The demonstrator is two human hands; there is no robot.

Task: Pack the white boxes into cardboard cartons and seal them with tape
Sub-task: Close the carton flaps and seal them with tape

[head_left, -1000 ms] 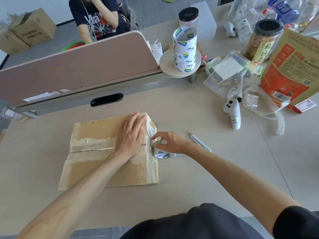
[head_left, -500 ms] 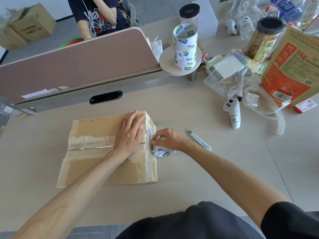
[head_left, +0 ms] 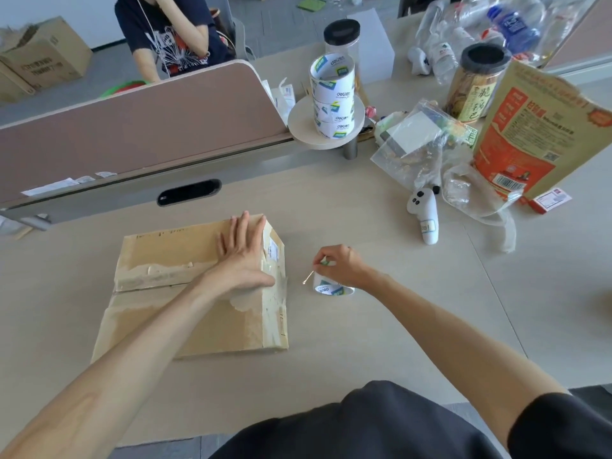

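Tabletop (head_left: 364, 342): closed carton (head_left: 159, 319) lies flat left of centre, old tape along its top seam. Left hand (head_left: 243, 256) presses flat on the carton's right end, fingers straight and close together. Right hand (head_left: 341, 265) is curled around the tape roll (head_left: 331, 289), which sits on the tabletop just right of the carton without touching it.

You're facing pale wood desk (head_left: 331, 356); mauve divider panel (head_left: 149, 127) standing along its far edge; grey floor (head_left: 99, 67), white wall (head_left: 66, 8) lying beyond.
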